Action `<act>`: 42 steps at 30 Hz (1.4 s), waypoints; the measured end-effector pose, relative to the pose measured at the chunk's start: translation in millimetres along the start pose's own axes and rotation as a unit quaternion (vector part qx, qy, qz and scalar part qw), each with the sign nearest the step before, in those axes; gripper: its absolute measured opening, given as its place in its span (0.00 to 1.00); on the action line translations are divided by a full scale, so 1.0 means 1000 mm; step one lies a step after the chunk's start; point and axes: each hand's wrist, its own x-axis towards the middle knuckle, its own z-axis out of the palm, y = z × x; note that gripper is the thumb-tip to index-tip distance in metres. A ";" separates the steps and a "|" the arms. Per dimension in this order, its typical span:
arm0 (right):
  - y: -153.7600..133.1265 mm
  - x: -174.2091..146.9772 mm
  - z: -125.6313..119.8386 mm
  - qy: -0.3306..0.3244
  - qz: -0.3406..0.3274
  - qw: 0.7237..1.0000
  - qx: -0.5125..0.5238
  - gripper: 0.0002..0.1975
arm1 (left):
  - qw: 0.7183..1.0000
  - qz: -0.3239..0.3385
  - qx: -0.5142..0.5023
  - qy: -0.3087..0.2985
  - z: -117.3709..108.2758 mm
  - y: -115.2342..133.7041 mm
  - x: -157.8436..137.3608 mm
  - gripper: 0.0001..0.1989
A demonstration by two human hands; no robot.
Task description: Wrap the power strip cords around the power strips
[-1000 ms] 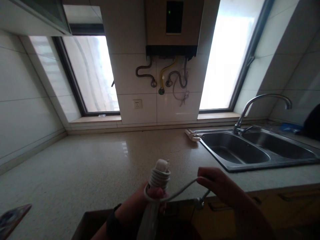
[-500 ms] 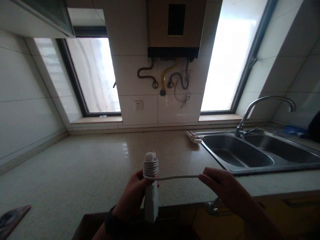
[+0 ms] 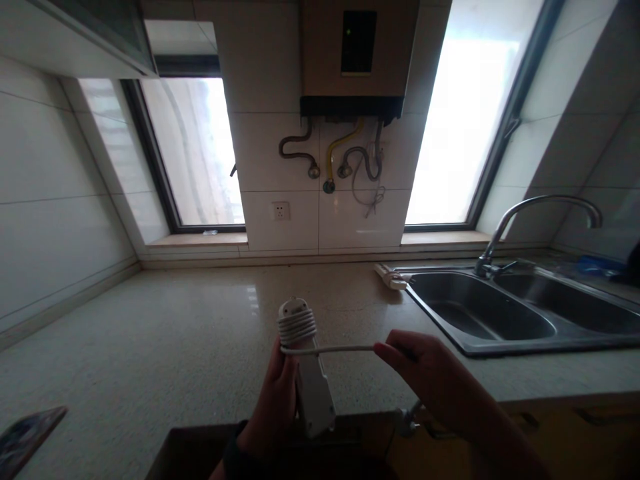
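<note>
My left hand [image 3: 280,387] grips a long white power strip [image 3: 316,393], its flat side with small dark dots facing me. Several turns of white cord [image 3: 297,325] are wound around its upper end. From the lowest turn the cord runs taut to the right, into the closed fingers of my right hand [image 3: 417,357]. Below that hand hangs a pale plug-like end [image 3: 407,421], partly in shadow. Both hands are above the counter's front edge.
A speckled counter [image 3: 175,333] spans the view. At right sits a double sink [image 3: 480,303] with a curved faucet [image 3: 545,200]; a white object [image 3: 391,277] lies at its left rim. A flat dark item [image 3: 33,433] rests at lower left. A water heater [image 3: 357,53] hangs on the wall.
The power strip has turned and tilted, so its broad side shows more and its lower end points right. My right hand has come closer to the left, shortening the stretch of cord.
</note>
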 end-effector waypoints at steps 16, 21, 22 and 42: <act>-0.012 -0.009 0.000 -0.051 0.049 0.997 0.007 0.26 | 0.992 -0.004 0.080 -0.095 -0.007 0.014 -0.006 0.24; -0.034 -0.016 0.001 -0.089 0.043 0.995 -0.016 0.24 | 0.992 0.062 0.098 -0.050 -0.009 0.013 -0.001 0.23; -0.038 -0.017 0.001 -0.097 0.038 0.994 -0.019 0.23 | 0.993 0.055 0.087 -0.049 -0.008 0.012 0.000 0.24; -0.023 -0.032 0.008 -0.218 -0.009 0.976 -0.004 0.10 | 0.986 -0.063 -0.034 -0.152 -0.020 0.016 0.008 0.35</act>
